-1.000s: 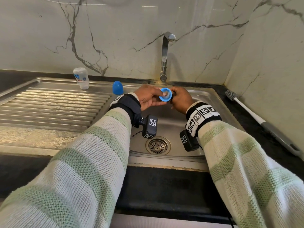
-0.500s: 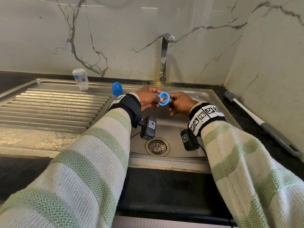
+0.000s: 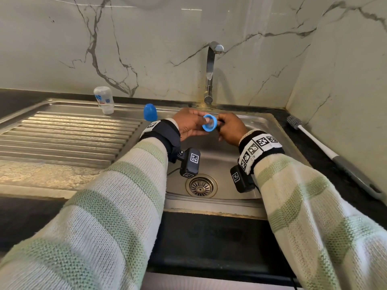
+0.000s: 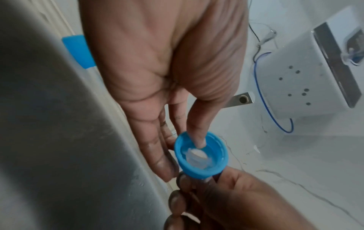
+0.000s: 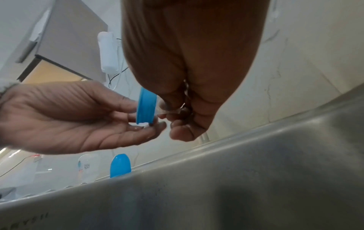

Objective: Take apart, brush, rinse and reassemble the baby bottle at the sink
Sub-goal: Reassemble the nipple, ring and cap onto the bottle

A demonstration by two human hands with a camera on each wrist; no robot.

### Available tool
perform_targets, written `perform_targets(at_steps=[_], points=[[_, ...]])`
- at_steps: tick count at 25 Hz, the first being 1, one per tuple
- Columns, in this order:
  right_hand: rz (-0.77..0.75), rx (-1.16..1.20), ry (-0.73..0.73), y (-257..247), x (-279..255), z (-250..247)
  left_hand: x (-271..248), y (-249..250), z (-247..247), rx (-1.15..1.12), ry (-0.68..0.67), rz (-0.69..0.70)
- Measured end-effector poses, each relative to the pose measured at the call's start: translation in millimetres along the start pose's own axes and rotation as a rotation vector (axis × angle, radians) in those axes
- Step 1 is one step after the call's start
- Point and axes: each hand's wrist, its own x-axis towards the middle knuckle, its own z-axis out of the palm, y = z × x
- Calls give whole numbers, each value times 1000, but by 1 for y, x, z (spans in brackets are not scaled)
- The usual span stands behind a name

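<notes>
Both hands hold a blue screw ring (image 3: 209, 125) over the sink basin (image 3: 222, 162), below the tap. A clear nipple (image 4: 197, 155) sits inside the ring (image 4: 194, 172). My left hand (image 3: 193, 124) pinches the ring, thumb pressed into its open side on the nipple, fingers along its outside. On the ring's (image 5: 146, 107) other side, my right hand (image 3: 227, 127) has its fingers curled round the nipple's tip (image 5: 174, 110). The bottle body (image 3: 104, 99) stands upside down on the drainboard. The blue cap (image 3: 150, 111) stands beside it.
A long bottle brush (image 3: 314, 141) lies on the dark counter at the right, near the wall. The tap (image 3: 210, 72) rises behind the hands, with no water seen running. The drain (image 3: 201, 186) is below the wrists. The ribbed drainboard (image 3: 62, 135) stretches left.
The ring has tilted between the hands and the left thumb now sits inside it on the nipple. Both hands stay together over the basin.
</notes>
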Motion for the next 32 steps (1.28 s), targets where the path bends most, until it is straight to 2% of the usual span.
perform_targets(at_steps=[4,11,14,18,20,22,24,28,30,32], points=[[72,180,-18,9,1,1,1,-4,-2,-139,-63,-42],[107,313,-147,5,-8,-3,2,-3,-3,79,27,-2],[61,161,-111,5,-4,-4,3,1,-2,166,37,-9],[-121,-281,-78,-3,-1,-2,5,4,0,341,62,-13],[-172,-370,-70,-7,1,-2,6,6,3,393,95,17],[-182,-315,-3,-4,4,-2,6,6,4,305,120,51],[-98,-133,50,4,5,-3,6,2,4,147,82,47],[40,215,69,12,0,2,1,-6,0,-89,-32,-64],[45,251,49,11,1,2,2,-7,0,-109,-20,-45],[56,241,-30,9,0,2,4,-7,1,-28,49,-4]])
